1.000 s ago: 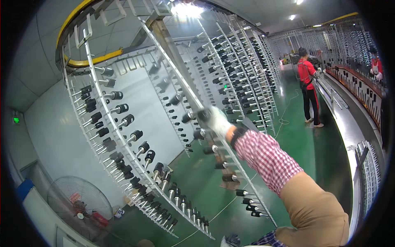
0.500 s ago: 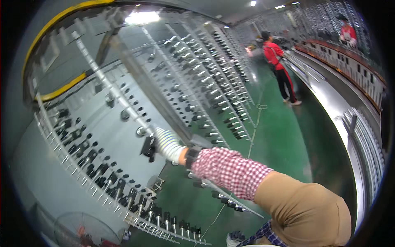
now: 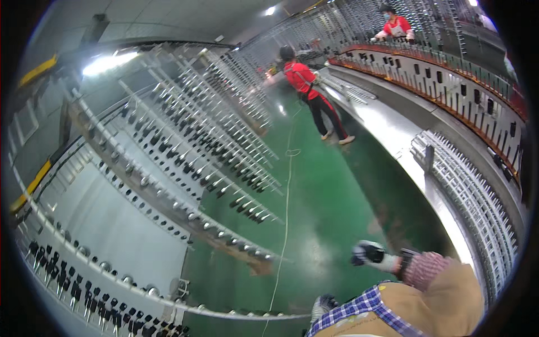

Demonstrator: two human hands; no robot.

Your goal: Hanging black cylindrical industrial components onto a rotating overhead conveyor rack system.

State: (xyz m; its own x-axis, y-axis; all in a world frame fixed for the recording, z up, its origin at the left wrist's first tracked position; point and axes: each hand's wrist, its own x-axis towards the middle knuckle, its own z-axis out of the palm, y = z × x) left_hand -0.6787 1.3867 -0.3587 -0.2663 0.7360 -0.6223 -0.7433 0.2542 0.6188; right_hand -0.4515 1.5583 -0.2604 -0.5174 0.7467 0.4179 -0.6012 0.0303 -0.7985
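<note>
My right hand (image 3: 371,254), in a white glove with dark finger and palm areas, is at the lower right near my body, above the green floor. Its fingers are curled in; what they hold, if anything, is hidden. At the lower edge, beside the blue checked apron (image 3: 359,309), my left hand (image 3: 323,306) shows in part in a similar glove, its fingers too unclear to read. Nearest on the left is a long metal hanging bar (image 3: 168,299) with round silvery ends along it. Below it hang small black-tipped metal parts (image 3: 92,297) in a row.
More racks (image 3: 196,151) of black-tipped parts hang at left. A metal table (image 3: 387,126) at right bears stacked metal racks (image 3: 466,196). Beyond runs a conveyor (image 3: 432,73) with black parts. A co-worker in red (image 3: 306,84) stands ahead; another (image 3: 397,28) is behind the conveyor. A cord (image 3: 287,208) lies on the floor.
My right hand has drawn back from the hanging bar at left to near my body at right. The view has turned, shifting racks and the co-worker leftward, with more of the table showing.
</note>
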